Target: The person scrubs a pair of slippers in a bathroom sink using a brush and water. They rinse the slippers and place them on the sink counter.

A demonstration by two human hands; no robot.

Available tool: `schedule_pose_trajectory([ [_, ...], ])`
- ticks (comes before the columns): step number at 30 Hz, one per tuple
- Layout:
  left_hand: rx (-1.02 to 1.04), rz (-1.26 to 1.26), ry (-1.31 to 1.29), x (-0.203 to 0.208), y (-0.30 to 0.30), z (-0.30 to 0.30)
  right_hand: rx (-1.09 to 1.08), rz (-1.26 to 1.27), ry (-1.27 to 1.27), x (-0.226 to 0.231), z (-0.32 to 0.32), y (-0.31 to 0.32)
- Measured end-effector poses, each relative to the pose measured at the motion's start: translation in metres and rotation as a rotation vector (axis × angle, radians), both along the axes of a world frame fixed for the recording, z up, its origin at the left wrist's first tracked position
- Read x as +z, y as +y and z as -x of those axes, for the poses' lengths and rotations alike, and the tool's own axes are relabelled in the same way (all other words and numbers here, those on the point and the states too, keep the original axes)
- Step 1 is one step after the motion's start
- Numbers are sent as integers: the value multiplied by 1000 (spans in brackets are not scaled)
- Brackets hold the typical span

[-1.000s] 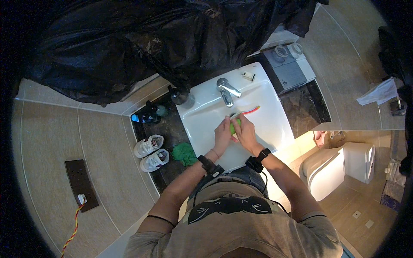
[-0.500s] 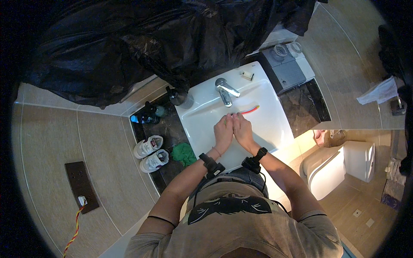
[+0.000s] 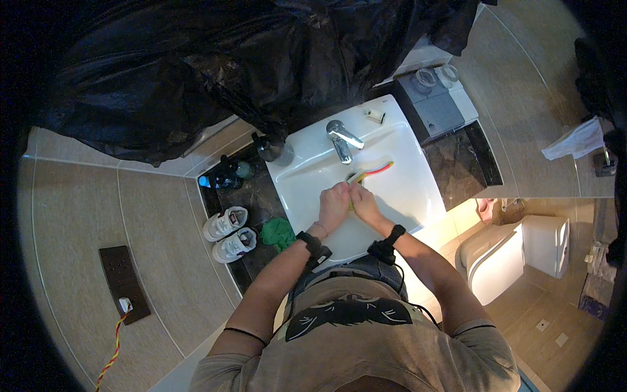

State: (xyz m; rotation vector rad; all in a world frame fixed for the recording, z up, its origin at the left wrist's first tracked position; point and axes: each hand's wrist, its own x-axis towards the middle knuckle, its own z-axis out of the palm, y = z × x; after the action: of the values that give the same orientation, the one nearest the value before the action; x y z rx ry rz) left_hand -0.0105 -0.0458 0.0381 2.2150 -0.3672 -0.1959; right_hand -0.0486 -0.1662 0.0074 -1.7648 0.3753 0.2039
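You are standing before the white sink (image 3: pixel 418 176), and you are holding both hands together over it. Your left hand (image 3: pixel 334 204) and your right hand (image 3: pixel 366 204) are staying side by side, their fingers curling narrow around a small yellow-green thing (image 3: pixel 351 206). Only a thin part of it is showing between the hands, so I cannot tell its full shape. Probably you are using two hands because one alone would be giving a less firm grip. Over the sink, any drops would be falling inside. The brush (image 3: pixel 379 169) with the coloured handle is lying in the sink just beyond your fingers, its bristle end pointing toward them; perhaps it is resting there to be near while both hands are busy. I cannot tell if it is touching them. The tap (image 3: pixel 343 140) is standing behind it. On the dark counter (image 3: pixel 258 196) at your left, a crumpled green bundle (image 3: pixel 279 234) and white shoes (image 3: pixel 234 245) are sitting outside the sink, maybe for leaving your hands free space.
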Motion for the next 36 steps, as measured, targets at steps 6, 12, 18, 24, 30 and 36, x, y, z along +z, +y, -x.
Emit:
schedule_pose_trajectory([
  [6, 60, -48, 116, -11, 16, -15, 258, 291, -349, 16, 4, -16],
  [12, -66, -51, 233, 21, -1, -11, 328, 467, -169, 42, -1, -19],
  [18, -507, 63, 303, 33, 25, -24, 445, 652, -222, 45, -2, -36],
  [24, -578, -313, -146, 18, 14, -18, 591, 684, -165, 46, -9, -31],
  [30, -453, -409, -134, 12, 7, -13, 416, 906, -374, 43, -5, -16],
  [36, -518, -469, 274, 3, 3, -17, 493, 1030, -460, 34, -5, -15],
])
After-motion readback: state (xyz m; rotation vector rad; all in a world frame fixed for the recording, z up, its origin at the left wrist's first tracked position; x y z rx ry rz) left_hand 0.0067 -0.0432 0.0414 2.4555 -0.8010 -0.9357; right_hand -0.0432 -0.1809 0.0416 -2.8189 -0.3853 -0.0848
